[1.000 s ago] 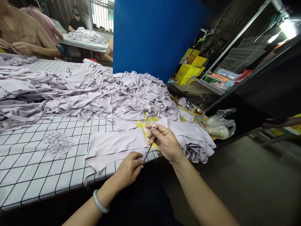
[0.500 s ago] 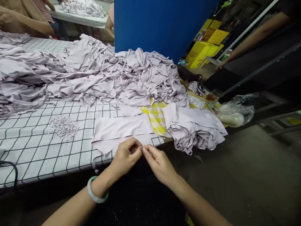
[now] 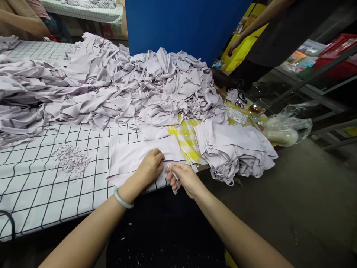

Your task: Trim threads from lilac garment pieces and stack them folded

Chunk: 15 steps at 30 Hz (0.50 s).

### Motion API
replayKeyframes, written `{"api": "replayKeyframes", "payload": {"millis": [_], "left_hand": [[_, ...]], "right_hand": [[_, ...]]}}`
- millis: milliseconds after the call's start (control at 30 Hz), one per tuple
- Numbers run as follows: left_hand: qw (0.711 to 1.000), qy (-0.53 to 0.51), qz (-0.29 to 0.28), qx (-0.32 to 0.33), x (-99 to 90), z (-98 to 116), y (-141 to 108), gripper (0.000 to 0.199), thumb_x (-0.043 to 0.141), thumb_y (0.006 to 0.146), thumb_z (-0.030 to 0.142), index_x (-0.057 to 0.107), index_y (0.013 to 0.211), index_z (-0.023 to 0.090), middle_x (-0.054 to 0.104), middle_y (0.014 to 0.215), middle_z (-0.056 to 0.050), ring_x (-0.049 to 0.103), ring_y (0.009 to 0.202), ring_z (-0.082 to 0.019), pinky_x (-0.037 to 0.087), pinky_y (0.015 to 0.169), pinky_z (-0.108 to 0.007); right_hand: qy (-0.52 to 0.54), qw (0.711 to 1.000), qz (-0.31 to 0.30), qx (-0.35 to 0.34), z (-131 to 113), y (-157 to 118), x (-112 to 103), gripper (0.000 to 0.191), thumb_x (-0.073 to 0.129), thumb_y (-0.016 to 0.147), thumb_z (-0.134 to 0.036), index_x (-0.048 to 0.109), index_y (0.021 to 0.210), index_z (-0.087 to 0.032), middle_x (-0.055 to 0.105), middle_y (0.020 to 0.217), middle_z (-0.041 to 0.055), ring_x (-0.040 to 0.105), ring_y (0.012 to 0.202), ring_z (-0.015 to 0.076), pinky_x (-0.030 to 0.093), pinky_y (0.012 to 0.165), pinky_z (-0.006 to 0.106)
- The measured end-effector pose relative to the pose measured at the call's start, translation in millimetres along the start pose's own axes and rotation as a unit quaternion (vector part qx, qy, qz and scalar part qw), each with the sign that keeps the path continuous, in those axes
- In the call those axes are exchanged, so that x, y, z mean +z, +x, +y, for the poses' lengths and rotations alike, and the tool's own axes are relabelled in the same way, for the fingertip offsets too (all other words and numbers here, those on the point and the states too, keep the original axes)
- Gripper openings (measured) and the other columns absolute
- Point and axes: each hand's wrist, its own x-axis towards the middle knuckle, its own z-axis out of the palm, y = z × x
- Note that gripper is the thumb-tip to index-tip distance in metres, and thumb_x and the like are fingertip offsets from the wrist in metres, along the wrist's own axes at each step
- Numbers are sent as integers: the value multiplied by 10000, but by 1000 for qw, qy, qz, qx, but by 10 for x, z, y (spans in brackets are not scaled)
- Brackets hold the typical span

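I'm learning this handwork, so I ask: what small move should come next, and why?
Probably bring the left hand over to steady the loose end of the narrow strip: the right hand pinches the strip with that end dangling, while the left hand rests close by on the pale cloth. Whether strip and cloth are joined is unclear.

The fingertips of the left hand (image 3: 151,164) were curled out of sight against the folded cloth (image 3: 128,154), so whether they pinched it could not be told, while the fingers of the right hand (image 3: 185,179) covered part of a thin strip (image 3: 175,186), and the pale bit (image 3: 168,165) by the thumb was too small to identify. The left edge cut off the heaped cloth (image 3: 95,76) and the counter (image 3: 30,186); the top edge cropped the blue panel (image 3: 178,26) and a standing person (image 3: 275,42), whose head lay outside.
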Motion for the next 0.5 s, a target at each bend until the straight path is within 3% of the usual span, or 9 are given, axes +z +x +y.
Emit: {"api": "replayKeyframes", "payload": {"millis": [267,500], "left_hand": [[988,-120,-8,-101,-161,72,69,162,529,837,79,602,718,162,613,801,-31,574,714,-143,459,673,-270],[985,-131,-13,-110,-171,76,86,159,534,827,77,588,710,170,605,792,-21,571,717,-148,450,671,-273]], "right_hand": [[61,997,44,0,-75,207,113,151,626,739,-305,633,718,-155,589,503,-22,508,377,85,460,344,190],[68,995,75,-8,-45,290,127,162,621,700,-324,623,697,-162,583,493,-24,506,372,87,461,341,196]]}}
